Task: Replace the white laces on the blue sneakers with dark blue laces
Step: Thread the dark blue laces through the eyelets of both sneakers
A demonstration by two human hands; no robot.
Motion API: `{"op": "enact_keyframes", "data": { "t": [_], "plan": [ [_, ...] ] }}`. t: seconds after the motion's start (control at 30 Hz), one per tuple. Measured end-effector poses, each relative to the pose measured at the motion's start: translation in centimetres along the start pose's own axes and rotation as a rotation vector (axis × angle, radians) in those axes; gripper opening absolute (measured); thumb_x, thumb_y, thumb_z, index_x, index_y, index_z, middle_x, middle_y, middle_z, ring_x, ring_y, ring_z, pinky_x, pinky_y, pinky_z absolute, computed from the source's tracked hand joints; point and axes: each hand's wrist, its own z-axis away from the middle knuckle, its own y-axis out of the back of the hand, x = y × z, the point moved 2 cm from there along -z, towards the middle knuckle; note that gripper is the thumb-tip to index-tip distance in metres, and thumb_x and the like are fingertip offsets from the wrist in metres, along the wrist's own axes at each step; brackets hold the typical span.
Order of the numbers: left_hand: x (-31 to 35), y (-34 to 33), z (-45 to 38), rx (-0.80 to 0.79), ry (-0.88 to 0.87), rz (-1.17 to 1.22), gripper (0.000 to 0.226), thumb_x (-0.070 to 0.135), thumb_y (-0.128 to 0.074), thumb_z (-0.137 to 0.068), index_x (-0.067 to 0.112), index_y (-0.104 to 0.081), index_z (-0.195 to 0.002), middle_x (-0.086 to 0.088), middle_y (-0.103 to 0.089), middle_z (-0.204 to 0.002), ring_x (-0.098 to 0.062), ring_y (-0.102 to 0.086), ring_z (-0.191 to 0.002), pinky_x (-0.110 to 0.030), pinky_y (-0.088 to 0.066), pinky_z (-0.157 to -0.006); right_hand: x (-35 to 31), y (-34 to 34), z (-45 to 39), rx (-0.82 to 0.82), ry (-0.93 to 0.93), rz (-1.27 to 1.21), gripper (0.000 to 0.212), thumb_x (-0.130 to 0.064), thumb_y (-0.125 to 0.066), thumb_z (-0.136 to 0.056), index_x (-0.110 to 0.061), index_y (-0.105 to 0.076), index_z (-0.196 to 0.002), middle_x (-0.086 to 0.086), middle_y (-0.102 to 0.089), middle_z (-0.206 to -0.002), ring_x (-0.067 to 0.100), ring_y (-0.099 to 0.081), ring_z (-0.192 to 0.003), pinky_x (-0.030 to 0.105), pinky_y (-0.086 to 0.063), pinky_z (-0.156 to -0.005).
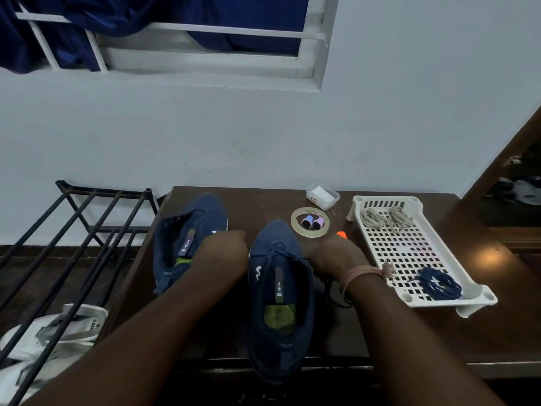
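The near sneaker (281, 303) lies at the bench's (483, 332) front edge, dark blue lace (276, 250) threaded. The right hand (328, 256) pinches a lace end; the left hand's (225, 247) fingers are hidden. A second sneaker (187, 238) sits toward the left edge. The tray (409, 247) holds a dark blue lace bundle (439, 284) and pale laces (386, 218).

You face a pale blue-white wall (263, 136). Up and to your left sits a white-framed window (205, 54) with dark blue cloth (58, 33) draped over its bars. A dark brown wooden tabletop (483, 288) stands against the wall, catching a warm glint of light. A black metal rack (87, 230) stands to its left.
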Motion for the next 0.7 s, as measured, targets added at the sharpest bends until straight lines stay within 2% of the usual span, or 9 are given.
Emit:
{"op": "enact_keyframes", "data": {
  "t": [0.1,0.17,0.27,0.37,0.43,0.5,0.57,0.63,0.7],
  "plan": [
    [-0.4,-0.1,0.4,0.018,0.04,-0.001,0.025,0.036,-0.052,-0.087,0.026,-0.068,-0.104,-0.005,-0.069,-0.103,-0.029,-0.066,-0.098,-0.034,-0.048,-0.071,0.0,0.3,0.7,0.058,0.049,0.034,0.034,-0.019,-0.05,-0.097,-0.014,-0.059,-0.13,0.01,-0.058,-0.134,0.032,-0.048,-0.128,0.046,-0.033,-0.108],
    [-0.2,0.1,0.5,0.001,0.057,0.003,0.026,0.033,-0.05,-0.088,0.026,-0.067,-0.106,-0.007,-0.069,-0.106,-0.03,-0.066,-0.1,-0.036,-0.051,-0.074,-0.2,0.6,1.5,0.093,0.046,-0.004,0.033,-0.017,-0.05,-0.098,-0.014,-0.06,-0.129,0.008,-0.059,-0.134,0.031,-0.048,-0.128,0.051,-0.032,-0.112],
    [0.0,1.0,0.4,-0.051,0.065,0.0,0.021,0.029,-0.051,-0.095,0.015,-0.061,-0.107,-0.01,-0.066,-0.107,-0.03,-0.063,-0.099,-0.036,-0.049,-0.076,-0.7,0.9,1.9,0.036,0.021,-0.175,0.025,-0.019,-0.051,-0.098,-0.009,-0.066,-0.115,0.011,-0.067,-0.12,0.032,-0.061,-0.114,0.04,-0.046,-0.098],
    [0.5,2.1,1.2,-0.062,0.053,0.077,0.024,0.034,-0.049,-0.099,0.015,-0.059,-0.109,-0.01,-0.063,-0.111,-0.029,-0.061,-0.101,-0.036,-0.047,-0.079,-0.8,2.8,2.6,-0.048,-0.002,-0.315,0.045,-0.053,-0.058,-0.089,-0.01,-0.068,-0.101,0.012,-0.072,-0.099,0.026,-0.07,-0.089,0.038,-0.054,-0.092],
    [1.3,3.1,2.2,0.028,0.011,0.121,0.02,0.032,-0.05,-0.099,0.017,-0.059,-0.106,-0.008,-0.062,-0.108,-0.027,-0.059,-0.101,-0.037,-0.048,-0.08,-0.7,4.4,2.9,-0.03,0.006,-0.411,0.046,-0.059,-0.058,-0.082,-0.015,-0.064,-0.095,0.009,-0.07,-0.094,0.025,-0.068,-0.083,0.04,-0.057,-0.086],
    [2.3,4.1,3.2,0.099,-0.035,0.265,0.012,0.027,-0.051,-0.098,0.021,-0.062,-0.098,-0.001,-0.064,-0.098,-0.019,-0.059,-0.091,-0.036,-0.05,-0.076,-0.9,5.5,3.4,0.018,0.056,-0.47,0.031,-0.04,-0.055,-0.08,-0.013,-0.064,-0.091,0.015,-0.069,-0.095,0.033,-0.067,-0.087,0.047,-0.056,-0.087],
    [3.2,4.7,3.7,0.065,-0.03,0.481,0.011,0.022,-0.054,-0.097,0.023,-0.065,-0.095,0.005,-0.065,-0.09,-0.01,-0.059,-0.082,-0.027,-0.047,-0.069,-1.0,6.0,3.7,0.028,0.098,-0.593,0.024,-0.02,-0.052,-0.082,-0.006,-0.067,-0.095,0.022,-0.071,-0.101,0.039,-0.068,-0.096,0.054,-0.055,-0.09],
    [3.6,4.8,3.9,0.01,-0.004,0.619,0.009,0.022,-0.061,-0.095,0.025,-0.069,-0.097,0.01,-0.066,-0.087,-0.005,-0.061,-0.081,-0.021,-0.045,-0.067,-1.0,5.9,3.7,-0.025,0.094,-0.762,0.018,-0.004,-0.048,-0.091,-0.001,-0.066,-0.091,0.022,-0.072,-0.094,0.036,-0.072,-0.089,0.051,-0.058,-0.087],
    [3.6,4.5,3.9,-0.039,0.005,0.666,0.007,0.024,-0.066,-0.091,0.026,-0.071,-0.096,0.011,-0.069,-0.084,-0.003,-0.064,-0.081,-0.019,-0.048,-0.07,-1.4,5.5,4.1,-0.1,0.1,-0.914,0.025,0.005,-0.04,-0.098,0.005,-0.063,-0.088,0.025,-0.069,-0.085,0.033,-0.071,-0.074,0.045,-0.062,-0.076]
  ]
}}
